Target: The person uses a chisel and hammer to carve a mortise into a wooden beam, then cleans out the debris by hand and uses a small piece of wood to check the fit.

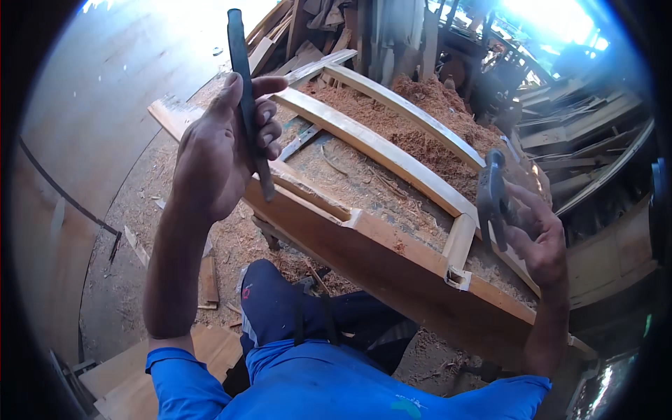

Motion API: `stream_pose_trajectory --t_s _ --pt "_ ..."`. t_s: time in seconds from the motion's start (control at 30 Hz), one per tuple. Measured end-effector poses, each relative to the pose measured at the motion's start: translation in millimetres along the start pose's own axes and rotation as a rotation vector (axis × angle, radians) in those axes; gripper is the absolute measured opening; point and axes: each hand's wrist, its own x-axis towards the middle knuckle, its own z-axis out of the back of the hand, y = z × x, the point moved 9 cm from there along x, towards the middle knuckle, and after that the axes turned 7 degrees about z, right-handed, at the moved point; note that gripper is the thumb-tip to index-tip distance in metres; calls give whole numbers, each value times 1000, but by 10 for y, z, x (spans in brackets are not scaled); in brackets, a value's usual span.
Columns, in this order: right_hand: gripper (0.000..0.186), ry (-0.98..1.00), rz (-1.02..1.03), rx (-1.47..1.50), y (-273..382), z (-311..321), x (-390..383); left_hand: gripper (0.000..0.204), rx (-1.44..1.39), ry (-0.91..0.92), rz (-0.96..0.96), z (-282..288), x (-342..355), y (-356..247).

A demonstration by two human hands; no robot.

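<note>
Raised at the left, my left hand (213,150) is closed around a dark metal chisel (241,59). The chisel stands nearly upright, its lower end above the near board (392,259) of a wooden frame. A long recess is cut in that board's top edge, close below the chisel. At the right, my right hand (539,241) grips a hammer (492,189), its dark metal head upward; fingers and wrist hide most of its handle. A short crosspiece (459,241) meets the near board at a notched joint. Neither tool touches the wood.
Two long curved rails (381,150) run across the frame's far side. Wood shavings (437,105) heap behind and between them. Large plywood sheets (91,140) fill the left. Stacked scrap boards (588,129) lie at the far right. My knee (269,297) is beside the near board.
</note>
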Motion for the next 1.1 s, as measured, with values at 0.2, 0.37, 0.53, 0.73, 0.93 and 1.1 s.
stream_pose_trajectory --t_s 0.2,0.37,0.53,0.73,0.93,1.1 --pt "56 96 134 -72 283 -310 666 11 -311 -266 -137 560 -287 383" --pt "53 159 211 -164 728 -589 1159 14 18 -338 -338 456 -311 501" --pt "46 215 395 -197 1246 -922 1489 17 460 -474 -452 509 -319 452" --pt "45 169 512 -325 1861 -1292 1830 25 603 -490 -464 555 -251 474" --pt "35 106 946 -438 2409 -1588 1893 34 598 -332 -314 286 -259 463" --pt "31 270 958 -441 2569 -1785 1812 33 461 -257 -187 264 -160 638"
